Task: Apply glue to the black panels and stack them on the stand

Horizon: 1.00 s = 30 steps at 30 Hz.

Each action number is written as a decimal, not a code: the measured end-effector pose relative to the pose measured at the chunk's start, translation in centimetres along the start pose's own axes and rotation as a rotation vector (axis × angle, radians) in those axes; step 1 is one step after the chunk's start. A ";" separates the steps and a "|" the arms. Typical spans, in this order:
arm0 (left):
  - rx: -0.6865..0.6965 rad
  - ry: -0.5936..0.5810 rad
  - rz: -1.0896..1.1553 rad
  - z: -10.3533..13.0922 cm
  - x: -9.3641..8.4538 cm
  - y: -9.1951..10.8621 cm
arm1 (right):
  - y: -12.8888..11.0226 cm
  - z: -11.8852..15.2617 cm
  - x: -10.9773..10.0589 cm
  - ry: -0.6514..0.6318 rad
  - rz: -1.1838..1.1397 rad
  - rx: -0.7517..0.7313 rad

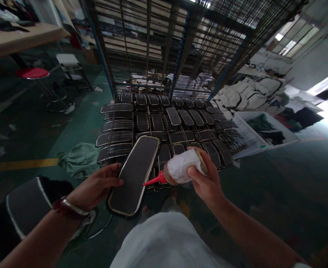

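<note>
My left hand (97, 186) is closed on the left edge of a long, dark, rounded pad (136, 175) with a pale line around its border and a black rim. The thumb lies on its upper face. In my right hand (207, 178) is a white squeeze bottle (185, 165) with brown stains and a red nozzle (155, 179). The bottle is tipped to the left, and the nozzle's tip is at the pad's right border. Whether the tip touches the pad I cannot tell. Beyond both hands, many similar pads (119, 137) lie in rows on a wire rack.
A tall wire rack (150, 44) stands ahead. To the right is a white bin (250, 139) with dark cloth. At left are a red stool (33, 73), a green cloth (78, 160) on the floor, and more dark pads (27, 206) close to my left arm.
</note>
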<state>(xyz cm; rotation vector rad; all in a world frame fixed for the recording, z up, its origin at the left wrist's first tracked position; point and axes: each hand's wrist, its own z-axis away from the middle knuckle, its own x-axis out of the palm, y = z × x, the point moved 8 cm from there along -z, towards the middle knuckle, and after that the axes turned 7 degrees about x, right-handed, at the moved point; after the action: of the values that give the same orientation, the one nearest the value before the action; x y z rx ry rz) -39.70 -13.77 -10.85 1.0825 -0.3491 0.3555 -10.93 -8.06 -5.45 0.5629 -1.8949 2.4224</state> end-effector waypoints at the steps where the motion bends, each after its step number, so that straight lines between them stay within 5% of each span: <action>1: 0.003 0.006 0.000 -0.1 0.0 0.0 | -0.2 0.2 0.1 -0.004 0.033 -0.047; 5: -0.005 0.011 -0.003 -0.4 0.0 -0.1 | -0.7 1.0 0.9 -0.087 0.134 -0.209; 15: -0.019 0.127 -0.012 -0.6 -0.2 0.2 | -0.4 2.2 2.2 -0.245 0.161 -0.268; 24: -0.034 0.149 0.006 -0.3 -0.1 -0.1 | -3.1 -3.4 -0.6 0.045 0.115 -0.356; 27: -0.028 0.169 0.026 -0.4 -0.4 -0.3 | -2.3 -3.7 -0.8 0.068 0.032 -0.278; 30: -0.004 0.183 0.025 -0.6 -0.3 -0.3 | 0.7 -4.0 0.0 0.003 -0.084 -0.010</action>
<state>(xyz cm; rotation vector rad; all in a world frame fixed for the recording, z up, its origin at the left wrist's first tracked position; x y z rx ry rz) -39.75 -13.41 -11.48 1.0334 -0.2001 0.4726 -12.20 -4.52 -6.87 0.6247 -1.8417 2.3591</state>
